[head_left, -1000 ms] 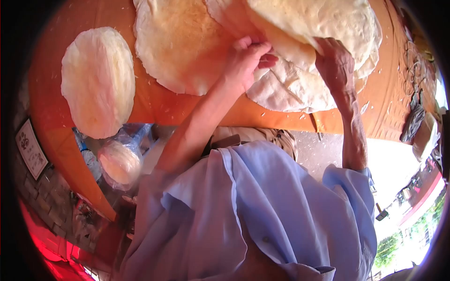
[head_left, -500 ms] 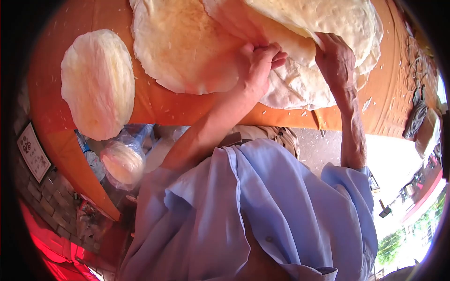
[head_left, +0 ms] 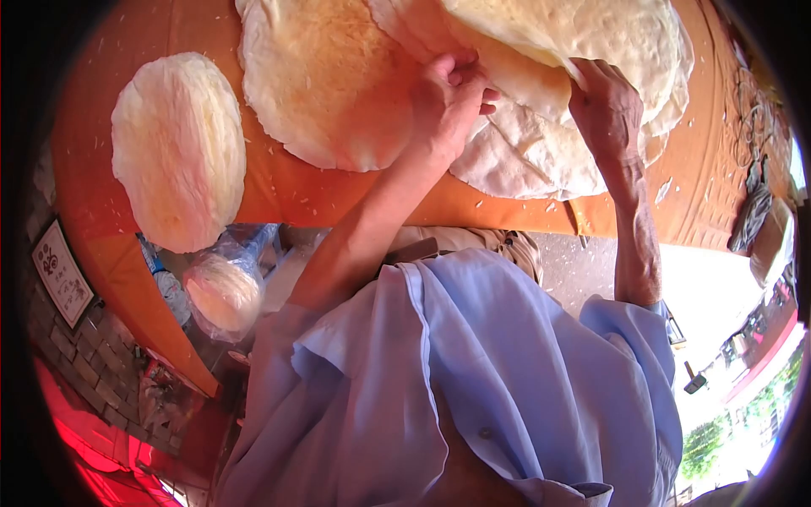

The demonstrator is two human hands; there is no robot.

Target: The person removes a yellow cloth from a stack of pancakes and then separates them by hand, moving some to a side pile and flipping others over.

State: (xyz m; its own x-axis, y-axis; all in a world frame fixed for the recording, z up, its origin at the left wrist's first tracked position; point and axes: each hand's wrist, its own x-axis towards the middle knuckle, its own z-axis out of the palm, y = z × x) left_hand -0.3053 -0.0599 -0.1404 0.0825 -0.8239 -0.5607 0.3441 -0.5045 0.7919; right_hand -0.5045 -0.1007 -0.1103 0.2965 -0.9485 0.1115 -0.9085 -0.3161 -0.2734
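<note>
My right hand (head_left: 605, 106) is closed on the edge of a large thin flatbread (head_left: 625, 38), lifting that edge a little. Under the raised edge a curled strip of bread (head_left: 532, 80) shows. My left hand (head_left: 449, 101) is over the bread just to the left, fingers curled in; whether they pinch anything is hidden. Beneath it, a wide flatbread (head_left: 329, 93) lies flat, with fine crumbs on its surface. More wrinkled, layered bread (head_left: 541, 160) lies between my two hands, near the table's front edge.
A folded oval stack of flatbread (head_left: 177, 152) rests at the left of the orange-covered table (head_left: 274, 190). Below the edge hangs a plastic bag with bread (head_left: 224, 296). A framed sign (head_left: 63, 275) stands far left. Dark and pale bags (head_left: 752, 207) are at the right.
My left hand has moved slightly left and up, away from the right hand, and turned a little. My right hand keeps its hold on the flatbread edge.
</note>
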